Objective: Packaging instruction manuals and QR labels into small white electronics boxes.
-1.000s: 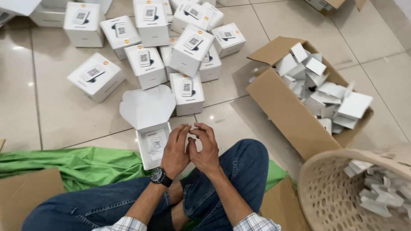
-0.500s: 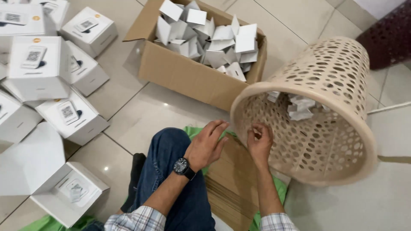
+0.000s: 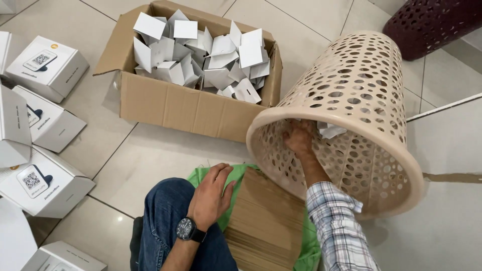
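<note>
From the head camera, looking down: a beige plastic basket (image 3: pixel 351 120) lies tipped on its side on the tiled floor (image 3: pixel 165 155). Its long axis runs from upper right to lower left, with the round mouth facing the person and the narrower base pointing up and away to the right. The wall is smooth, tapering, and pierced all over with round holes of mixed sizes; the rim is a thick plain band.

The right hand (image 3: pixel 299 138) is reached inside the mouth, fingers curled low against the inner wall; whether they are closed on anything I cannot tell (the rim hides the fingertips). The plaid sleeve (image 3: pixel 336 226) ends short of the rim. A scrap of white card (image 3: pixel 331 131) lies inside the basket just beside the hand.

The left hand (image 3: pixel 212 195) rests open and flat, fingers spread, on the knee in blue jeans (image 3: pixel 165 211), holding nothing, its fingertips at the edge of a green cloth (image 3: pixel 236 173). It wears one black wristwatch (image 3: pixel 188 229). One stack of brown corrugated sheets (image 3: pixel 266 226) lies on the cloth beside it.

Behind stands one open cardboard box (image 3: pixel 186 108), heaped with folded white card inserts. Along the left edge sit at least five white cartons (image 3: pixel 47 68), square and matte. One dark maroon perforated basket (image 3: pixel 432 22) shows at top right.
</note>
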